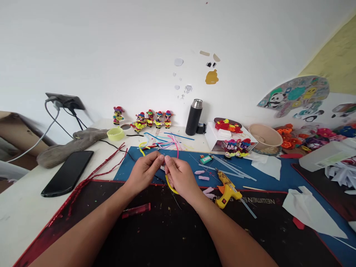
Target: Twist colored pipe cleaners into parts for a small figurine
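Observation:
My left hand (143,171) and my right hand (182,176) meet above the mat's blue strip, thumb tips nearly touching. Both are closed in a pinch. A yellow pipe cleaner (171,186) curves out below my right fingers, which grip it. What sits between my left fingertips is hidden. Behind the hands lies a loose bunch of coloured pipe cleaners (167,140) in blue, pink, white and yellow. To the right rests a yellow glue gun (228,191) with a glue stick in its rear. A red translucent tool (136,210) lies on the black mat near my left forearm.
Small pipe-cleaner figures (150,119) stand along the wall, beside a black thermos (194,118). Two more lean by a white box (217,137). Glue sticks (233,167) and a green-white box (206,159) lie right. Red tinsel stems (91,174) and a phone (67,173) are left.

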Motion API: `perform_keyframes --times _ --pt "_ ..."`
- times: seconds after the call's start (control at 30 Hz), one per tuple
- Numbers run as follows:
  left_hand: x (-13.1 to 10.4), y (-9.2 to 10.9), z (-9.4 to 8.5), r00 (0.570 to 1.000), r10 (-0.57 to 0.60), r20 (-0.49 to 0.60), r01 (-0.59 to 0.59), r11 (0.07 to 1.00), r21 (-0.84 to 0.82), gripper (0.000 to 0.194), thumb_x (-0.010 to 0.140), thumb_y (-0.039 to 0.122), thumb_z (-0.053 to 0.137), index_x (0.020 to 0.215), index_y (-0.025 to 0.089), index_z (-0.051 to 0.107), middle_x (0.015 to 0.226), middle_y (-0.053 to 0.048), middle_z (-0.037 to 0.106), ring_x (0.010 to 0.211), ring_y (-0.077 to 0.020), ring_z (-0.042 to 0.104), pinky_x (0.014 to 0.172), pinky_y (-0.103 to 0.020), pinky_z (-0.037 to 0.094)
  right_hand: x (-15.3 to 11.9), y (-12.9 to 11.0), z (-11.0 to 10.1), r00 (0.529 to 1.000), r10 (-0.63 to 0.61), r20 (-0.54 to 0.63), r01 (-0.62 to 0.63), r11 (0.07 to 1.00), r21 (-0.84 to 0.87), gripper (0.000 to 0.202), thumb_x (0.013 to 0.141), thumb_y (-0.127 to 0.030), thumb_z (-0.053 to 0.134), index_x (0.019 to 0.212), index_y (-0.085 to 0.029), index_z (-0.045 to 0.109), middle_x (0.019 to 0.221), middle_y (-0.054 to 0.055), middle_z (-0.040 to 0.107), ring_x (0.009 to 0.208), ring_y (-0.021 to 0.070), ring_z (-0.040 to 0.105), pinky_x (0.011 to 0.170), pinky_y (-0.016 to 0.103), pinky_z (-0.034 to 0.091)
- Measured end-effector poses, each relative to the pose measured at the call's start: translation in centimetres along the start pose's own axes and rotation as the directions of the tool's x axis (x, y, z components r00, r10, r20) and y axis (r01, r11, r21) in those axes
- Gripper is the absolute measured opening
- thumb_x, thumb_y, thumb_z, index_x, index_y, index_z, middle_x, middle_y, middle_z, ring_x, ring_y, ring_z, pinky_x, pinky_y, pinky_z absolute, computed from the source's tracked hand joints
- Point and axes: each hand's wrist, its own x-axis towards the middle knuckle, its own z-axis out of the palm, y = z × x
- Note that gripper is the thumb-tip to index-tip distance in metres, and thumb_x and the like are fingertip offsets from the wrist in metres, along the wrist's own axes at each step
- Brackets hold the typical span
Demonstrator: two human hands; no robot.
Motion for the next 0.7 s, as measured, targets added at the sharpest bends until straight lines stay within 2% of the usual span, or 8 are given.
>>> perform_keyframes --times 0.13,0.23,0.47,0.7 --pt "0.01 -0.46 0.13 0.999 -0.036 -0.008 0.034 0.990 -0.139 0.043 0.104 0.055 0.051 0.079 0.020 0.054 0.064 0.004 0.044 0.057 -0.0120 0.036 0.053 -0.025 0.032 -0.02 -0.38 -0.02 1.000 0.002 0.000 -0.002 1.000 0.019 0.061 0.100 -0.077 0.046 0.072 -0.022 0.052 0.046 -0.007 0.043 0.038 0.0107 0.041 0.043 0.024 0.032" --pt "0.09 -0.72 0.17 0.999 -0.055 0.002 0.054 0.981 -0.184 0.041 0.103 0.055 0.053 0.082 0.020 0.055 0.064 0.005 0.043 0.056 -0.0116 0.035 0.053 -0.024 0.031 -0.02 -0.53 0.00 1.000 0.009 -0.001 -0.009 0.999 0.043 0.062 0.099 -0.078 0.048 0.072 -0.022 0.053 0.045 -0.006 0.044 0.037 0.0103 0.040 0.041 0.023 0.031" --pt "0.07 -0.70 0.09 0.997 -0.070 0.028 0.073 0.988 -0.135 0.041 0.104 0.055 0.051 0.083 0.020 0.055 0.067 0.004 0.046 0.059 -0.0125 0.038 0.054 -0.024 0.032 -0.07 -0.45 0.00 1.000 0.028 0.008 -0.029 0.998 0.051 0.060 0.099 -0.075 0.050 0.073 -0.022 0.054 0.045 -0.006 0.045 0.037 0.0103 0.041 0.041 0.023 0.031" --pt "0.15 -0.18 -0.17 0.998 -0.054 0.029 0.055 0.998 -0.007 0.040 0.104 0.053 0.047 0.083 0.020 0.055 0.067 0.003 0.046 0.060 -0.0139 0.041 0.054 -0.024 0.033 -0.03 -0.42 -0.16 1.000 0.013 0.005 -0.013 1.000 0.005 0.058 0.102 -0.072 0.048 0.073 -0.022 0.054 0.045 -0.007 0.044 0.039 0.0110 0.042 0.044 0.024 0.033"
